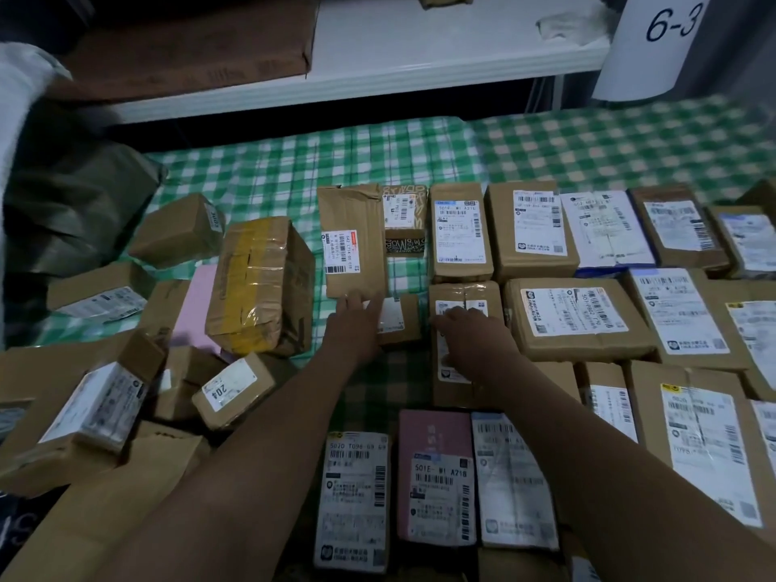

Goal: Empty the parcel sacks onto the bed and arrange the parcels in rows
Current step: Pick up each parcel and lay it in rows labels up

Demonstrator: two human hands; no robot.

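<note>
The small brown parcel (399, 321) lies on the bed (420, 161) in the gap between two rows, label up. The left hand (357, 325) sits on its left end, fingers straight and the grip apart, fingertips reaching to the lower edge of a tall parcel (352, 237) just behind it. Just to the right, apart from the small one, a long brown parcel (464, 294) lies lengthwise. The right hand (474, 342) rests on top of it, fingers stretched over its label toward its left edge. Whether that grip clamps the edge or only presses on the top I cannot tell, for the hand is blurred. Beyond and to the right, the sorted parcels (575, 317) lie flat in rows, labels up and sides touching. A nearer row runs under both forearms, with a pink parcel (436, 476) in it. To the left, unsorted boxes are tumbled at all angles, among them a bulky one with yellow tape (260, 287) standing on end and a small box marked 204 (231, 392). Farther left, a dark green sack (71, 212) slumps on the bed's edge. Behind the bed runs a white shelf (420, 48), with a card reading 6-3 (667, 31) hanging at its right.
</note>
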